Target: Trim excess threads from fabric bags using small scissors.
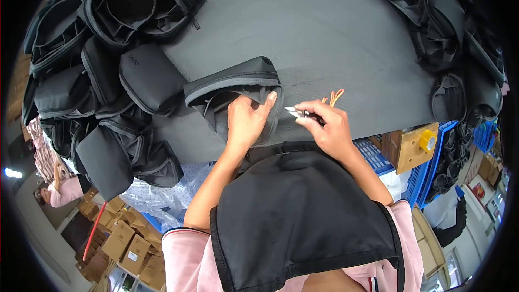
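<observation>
The left hand grips an open black fabric pouch; the right hand clamps small silver-bladed snips beside it.

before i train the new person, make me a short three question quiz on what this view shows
1. Which hand holds the small snips? A) left B) right C) neither
2. True or false: the pouch at the left hand is zipped fully shut.
3. On which side or sides of the grey table are black pouches heaped?

Key:
1. B, the right hand.
2. False; the pouch gapes open, with the left hand at its opening.
3. Both left and right.
</observation>
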The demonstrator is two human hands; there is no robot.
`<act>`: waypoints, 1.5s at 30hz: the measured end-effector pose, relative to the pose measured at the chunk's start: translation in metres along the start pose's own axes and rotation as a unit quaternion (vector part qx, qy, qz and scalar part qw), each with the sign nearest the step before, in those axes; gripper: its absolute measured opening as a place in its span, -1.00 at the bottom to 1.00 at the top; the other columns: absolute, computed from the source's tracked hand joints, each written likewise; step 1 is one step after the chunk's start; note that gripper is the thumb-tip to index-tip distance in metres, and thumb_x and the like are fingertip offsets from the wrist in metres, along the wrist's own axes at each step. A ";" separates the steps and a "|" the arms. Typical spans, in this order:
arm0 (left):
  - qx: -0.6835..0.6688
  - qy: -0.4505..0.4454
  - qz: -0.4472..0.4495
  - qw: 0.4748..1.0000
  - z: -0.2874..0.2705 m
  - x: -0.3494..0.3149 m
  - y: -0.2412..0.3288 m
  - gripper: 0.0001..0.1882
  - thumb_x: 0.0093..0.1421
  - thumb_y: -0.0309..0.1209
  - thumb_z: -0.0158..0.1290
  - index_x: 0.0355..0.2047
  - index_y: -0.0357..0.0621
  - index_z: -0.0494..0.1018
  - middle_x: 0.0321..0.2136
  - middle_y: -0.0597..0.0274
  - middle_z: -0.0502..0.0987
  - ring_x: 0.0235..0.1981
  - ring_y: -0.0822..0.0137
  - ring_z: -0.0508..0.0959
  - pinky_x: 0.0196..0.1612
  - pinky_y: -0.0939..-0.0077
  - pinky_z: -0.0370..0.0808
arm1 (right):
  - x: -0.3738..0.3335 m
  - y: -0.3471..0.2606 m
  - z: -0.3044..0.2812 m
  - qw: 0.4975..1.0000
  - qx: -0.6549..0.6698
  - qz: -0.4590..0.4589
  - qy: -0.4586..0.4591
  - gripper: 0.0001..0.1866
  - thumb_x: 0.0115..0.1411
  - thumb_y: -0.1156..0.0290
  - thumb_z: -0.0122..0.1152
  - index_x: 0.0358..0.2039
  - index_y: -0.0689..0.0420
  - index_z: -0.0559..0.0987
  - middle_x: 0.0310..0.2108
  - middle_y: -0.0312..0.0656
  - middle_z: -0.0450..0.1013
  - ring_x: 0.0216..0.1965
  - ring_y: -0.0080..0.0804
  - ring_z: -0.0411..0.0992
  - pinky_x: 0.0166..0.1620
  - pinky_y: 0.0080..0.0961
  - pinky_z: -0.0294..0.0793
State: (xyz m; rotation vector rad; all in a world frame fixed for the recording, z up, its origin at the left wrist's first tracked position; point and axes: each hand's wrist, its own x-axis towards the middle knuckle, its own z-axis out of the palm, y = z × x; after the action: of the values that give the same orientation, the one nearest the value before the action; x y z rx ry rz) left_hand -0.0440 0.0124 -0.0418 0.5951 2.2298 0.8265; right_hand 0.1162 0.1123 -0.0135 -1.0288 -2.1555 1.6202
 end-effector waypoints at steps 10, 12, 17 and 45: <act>-0.031 -0.042 -0.037 0.998 -0.007 0.005 0.009 -0.35 -0.04 0.02 0.22 -0.76 -0.41 0.30 -0.79 -0.04 0.37 -0.71 0.32 0.40 -0.58 0.32 0.36 | -0.001 0.007 0.007 0.974 -0.131 -0.182 0.001 -0.76 -0.09 0.44 0.30 -0.35 0.17 0.54 -0.55 -0.22 0.47 -0.58 -0.37 0.42 -0.46 -0.49 0.36; -0.045 -0.035 -0.034 0.998 -0.004 0.007 0.002 -0.37 -0.05 0.02 0.22 -0.74 -0.41 0.34 -0.78 -0.01 0.40 -0.70 0.32 0.41 -0.57 0.34 0.38 | 0.000 0.003 0.010 0.975 -0.130 -0.178 0.004 -0.78 -0.08 0.42 0.29 -0.37 0.15 0.53 -0.54 -0.22 0.47 -0.55 -0.32 0.43 -0.45 -0.46 0.37; -0.040 -0.038 -0.035 0.998 -0.006 0.006 0.006 -0.38 -0.05 0.01 0.22 -0.73 -0.41 0.35 -0.78 0.01 0.41 -0.70 0.33 0.42 -0.57 0.35 0.38 | 0.000 0.004 0.011 0.961 -0.174 -0.215 0.023 -0.79 -0.08 0.40 0.29 -0.40 0.14 0.52 -0.55 -0.23 0.46 -0.53 -0.27 0.43 -0.44 -0.45 0.38; -0.389 -0.327 -0.131 0.852 -0.020 -0.043 0.001 -0.79 0.11 -0.43 0.14 -0.25 -0.20 0.44 -0.33 0.40 0.42 -0.26 0.57 0.40 -0.16 0.67 0.36 | 0.023 0.005 -0.007 0.999 -0.028 -0.018 -0.011 -0.68 -0.04 0.47 0.27 -0.22 0.19 0.50 -0.53 -0.28 0.33 -0.55 -0.52 0.26 -0.40 -0.58 0.28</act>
State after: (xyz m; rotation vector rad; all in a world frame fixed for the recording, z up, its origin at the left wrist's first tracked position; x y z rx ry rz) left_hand -0.0298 -0.0212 -0.0108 0.1221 1.1701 1.0791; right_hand 0.1059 0.1331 -0.0198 -0.9880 -2.2326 1.5697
